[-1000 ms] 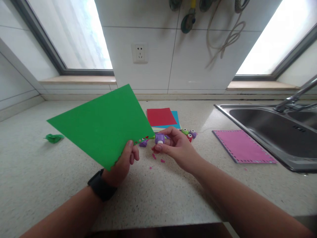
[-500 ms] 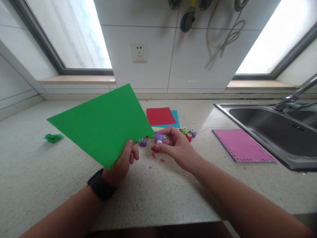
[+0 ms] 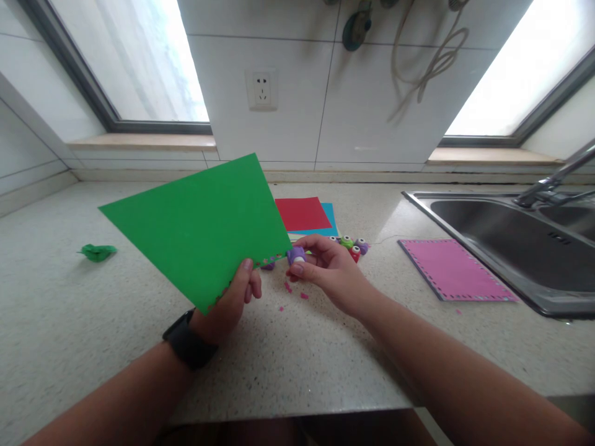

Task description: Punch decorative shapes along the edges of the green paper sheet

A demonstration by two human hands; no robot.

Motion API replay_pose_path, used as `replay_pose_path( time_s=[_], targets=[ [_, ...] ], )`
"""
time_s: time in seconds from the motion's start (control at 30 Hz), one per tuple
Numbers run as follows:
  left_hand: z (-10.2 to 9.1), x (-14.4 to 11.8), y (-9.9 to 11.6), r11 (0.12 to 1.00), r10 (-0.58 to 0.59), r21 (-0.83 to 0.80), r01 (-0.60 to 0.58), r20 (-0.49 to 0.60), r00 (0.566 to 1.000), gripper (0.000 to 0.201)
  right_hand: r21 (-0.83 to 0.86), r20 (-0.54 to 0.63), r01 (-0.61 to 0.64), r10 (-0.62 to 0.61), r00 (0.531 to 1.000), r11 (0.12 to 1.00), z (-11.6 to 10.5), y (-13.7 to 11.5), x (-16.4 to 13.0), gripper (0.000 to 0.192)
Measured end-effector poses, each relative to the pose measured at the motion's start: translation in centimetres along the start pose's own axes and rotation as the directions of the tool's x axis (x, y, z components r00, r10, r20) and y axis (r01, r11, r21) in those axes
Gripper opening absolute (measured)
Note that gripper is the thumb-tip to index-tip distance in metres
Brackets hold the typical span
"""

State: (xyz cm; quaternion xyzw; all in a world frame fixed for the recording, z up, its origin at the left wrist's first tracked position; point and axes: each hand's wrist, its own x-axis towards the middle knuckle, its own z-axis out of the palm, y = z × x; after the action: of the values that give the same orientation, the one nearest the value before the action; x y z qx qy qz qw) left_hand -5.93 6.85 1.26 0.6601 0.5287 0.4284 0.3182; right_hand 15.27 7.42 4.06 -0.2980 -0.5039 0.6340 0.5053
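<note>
My left hand [image 3: 230,303], with a black watch on its wrist, pinches the lower edge of a green paper sheet [image 3: 199,226] held tilted above the counter. Small holes run along that sheet's lower right edge. My right hand [image 3: 330,272] grips a small purple punch [image 3: 296,255] right at the sheet's right corner. Whether the paper sits inside the punch slot I cannot tell.
Red paper [image 3: 302,214] lies on blue paper [image 3: 331,217] behind the hands, with several small punches [image 3: 353,246] beside them. A pink sheet [image 3: 453,271] with a punched border lies near the sink [image 3: 515,238]. A green scrap [image 3: 96,251] sits at left. Pink bits [image 3: 292,292] dot the counter [image 3: 288,359].
My right hand has brought the purple punch left up to the green sheet's corner. The view has tipped slightly downward.
</note>
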Motion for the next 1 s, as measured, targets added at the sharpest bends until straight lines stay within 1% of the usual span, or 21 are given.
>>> replay_pose_path(
  time_s=[0.23, 0.33, 0.47, 0.63, 0.73, 1.0],
  targets=[
    [-0.21, -0.16, 0.59, 0.992, -0.034, 0.121, 0.03, 0.024, 0.999, 0.063, 0.05, 0.005, 0.006, -0.007, 1.0, 0.999, -0.06, 0.22, 0.28, 0.038],
    [-0.24, -0.26, 0.83, 0.988, -0.053, 0.147, 0.048, 0.027, 0.998, 0.062, 0.059, 0.005, 0.013, -0.013, 1.0, 0.998, -0.15, 0.39, 0.4, 0.036],
    [-0.25, -0.28, 0.86, 0.988, -0.074, 0.14, 0.068, 0.036, 0.997, 0.061, 0.029, 0.017, 0.002, -0.002, 1.0, 1.0, -0.34, 0.58, 0.5, 0.035],
    [-0.19, -0.17, 0.51, 0.991, -0.04, 0.131, 0.035, 0.035, 0.999, 0.062, -0.047, 0.033, -0.008, 0.01, 0.999, 0.999, -0.59, 0.69, 0.53, 0.026],
    [-0.14, -0.12, 0.46, 0.993, -0.025, 0.115, 0.02, 0.04, 0.999, 0.061, -0.049, 0.026, -0.012, 0.013, 1.0, 0.999, -0.61, 0.68, 0.5, 0.025],
    [-0.07, -0.15, 0.63, 0.994, -0.034, 0.103, 0.026, 0.079, 0.996, 0.061, -0.05, 0.029, -0.006, 0.008, 1.0, 0.999, -0.3, 0.41, 0.41, 0.026]
  ],
)
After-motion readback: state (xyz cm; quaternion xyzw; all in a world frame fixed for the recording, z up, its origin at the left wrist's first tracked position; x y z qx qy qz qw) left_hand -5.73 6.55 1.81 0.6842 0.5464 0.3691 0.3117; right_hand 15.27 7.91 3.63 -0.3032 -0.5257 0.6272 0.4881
